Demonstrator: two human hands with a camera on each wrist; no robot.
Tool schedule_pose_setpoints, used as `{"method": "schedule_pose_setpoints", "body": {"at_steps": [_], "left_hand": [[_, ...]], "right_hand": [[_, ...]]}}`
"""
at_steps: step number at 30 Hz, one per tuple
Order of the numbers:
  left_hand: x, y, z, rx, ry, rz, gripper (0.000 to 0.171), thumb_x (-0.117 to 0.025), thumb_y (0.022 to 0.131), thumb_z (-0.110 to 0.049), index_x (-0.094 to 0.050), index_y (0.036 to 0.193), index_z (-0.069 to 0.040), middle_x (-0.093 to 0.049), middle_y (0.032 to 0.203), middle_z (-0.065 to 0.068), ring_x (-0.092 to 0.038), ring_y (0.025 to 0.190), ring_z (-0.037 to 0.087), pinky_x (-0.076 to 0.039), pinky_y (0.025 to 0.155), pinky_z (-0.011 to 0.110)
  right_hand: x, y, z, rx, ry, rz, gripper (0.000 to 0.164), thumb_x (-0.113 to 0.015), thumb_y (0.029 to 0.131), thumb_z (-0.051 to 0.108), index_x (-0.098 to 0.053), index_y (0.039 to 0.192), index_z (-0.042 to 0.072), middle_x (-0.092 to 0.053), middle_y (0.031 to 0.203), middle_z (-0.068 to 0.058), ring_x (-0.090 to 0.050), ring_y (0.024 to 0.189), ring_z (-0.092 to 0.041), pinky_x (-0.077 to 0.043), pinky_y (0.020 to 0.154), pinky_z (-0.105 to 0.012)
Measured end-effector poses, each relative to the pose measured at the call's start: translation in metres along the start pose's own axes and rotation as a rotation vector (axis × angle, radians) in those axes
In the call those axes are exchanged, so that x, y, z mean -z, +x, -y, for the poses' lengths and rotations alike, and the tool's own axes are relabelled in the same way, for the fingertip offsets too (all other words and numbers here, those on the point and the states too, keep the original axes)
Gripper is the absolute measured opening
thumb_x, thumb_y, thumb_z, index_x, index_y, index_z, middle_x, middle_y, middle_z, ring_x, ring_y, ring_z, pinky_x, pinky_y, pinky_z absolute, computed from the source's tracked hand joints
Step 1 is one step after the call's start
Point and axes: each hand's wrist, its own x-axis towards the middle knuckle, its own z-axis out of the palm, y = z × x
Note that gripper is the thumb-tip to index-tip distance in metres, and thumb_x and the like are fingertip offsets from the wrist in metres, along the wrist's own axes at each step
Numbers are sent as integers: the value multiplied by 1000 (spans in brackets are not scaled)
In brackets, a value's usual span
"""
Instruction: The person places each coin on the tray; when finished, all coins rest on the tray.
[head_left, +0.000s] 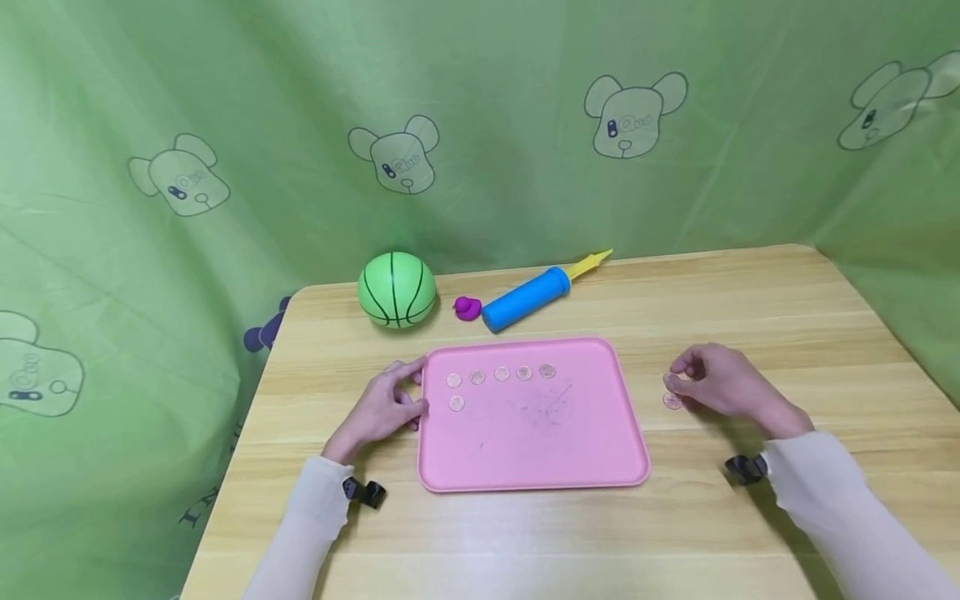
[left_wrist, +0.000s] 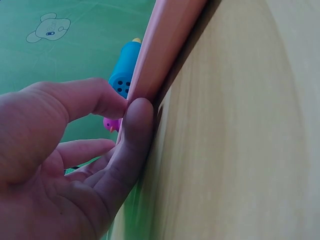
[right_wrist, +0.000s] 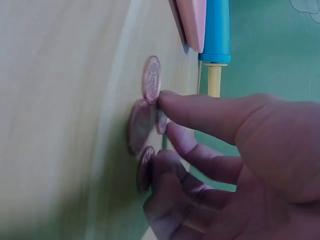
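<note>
A pink tray [head_left: 525, 467] lies on the table, bearing a row of several coins [head_left: 502, 373] near its far edge and one coin [head_left: 456, 403] below the row's left end. My left hand [head_left: 384, 404] holds the tray's left edge with thumb and finger, which the left wrist view shows close up against the rim [left_wrist: 150, 65]. Right of the tray, my right hand [head_left: 716, 379] reaches down with bent fingers over several coins. In the right wrist view, thumb and fingertips touch or nearly touch coins [right_wrist: 151, 80]; whether one is pinched is unclear.
Behind the tray are a green ball [head_left: 397, 290], a small purple toy duck [head_left: 467, 308] and a blue hand pump [head_left: 527, 300] with a yellow nozzle. Green cloth [head_left: 510, 200] with printed bear heads hangs beyond the table's back edge.
</note>
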Motion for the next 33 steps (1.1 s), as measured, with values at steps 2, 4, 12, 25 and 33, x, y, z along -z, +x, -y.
{"method": "schedule_pose_setpoints", "body": {"at_steps": [2, 4, 12, 25, 33], "left_hand": [[1, 0, 1, -2, 5, -1, 79, -73, 94, 6, -41, 166, 0, -57, 134, 21, -69, 69, 13, -70, 60, 31], [1, 0, 1, 2, 8, -4, 79, -73, 94, 7, -41, 166, -1, -57, 134, 20, -69, 70, 13, -70, 60, 31], [1, 0, -1, 6, 10, -6, 79, -74, 94, 6, -42, 166, -2, -57, 134, 20, -69, 70, 15, -69, 60, 31], [0, 1, 1, -6, 23, -6, 79, -73, 94, 6, -41, 166, 0, -57, 134, 19, -69, 69, 13, -69, 59, 30], [0, 0, 1, 2, 23, -8, 79, -73, 94, 5, -42, 166, -2, -57, 134, 20, -69, 69, 13, -68, 58, 27]], "right_hand": [[1, 2, 0, 10, -16, 18, 30, -78, 100, 23, -74, 108, -5, -75, 97, -12, -65, 88, -21, -55, 78, -30], [2, 4, -1, 18, -14, 47, 29, -76, 101, 21, -73, 107, -6, -75, 97, -14, -66, 88, -22, -57, 79, -31], [2, 5, 2, 5, 35, 80, 23, -77, 99, 19, -69, 106, -2, -72, 96, -9, -63, 87, -19, -55, 75, -24], [-1, -1, 16, -29, 180, -87, 32, -77, 102, 22, -76, 124, -1, -80, 113, -21, -76, 93, -20, -61, 71, -16], [0, 2, 29, -147, 372, -22, 54, -81, 99, 41, -72, 139, 6, -79, 129, -18, -79, 94, -17, -70, 72, -31]]}}
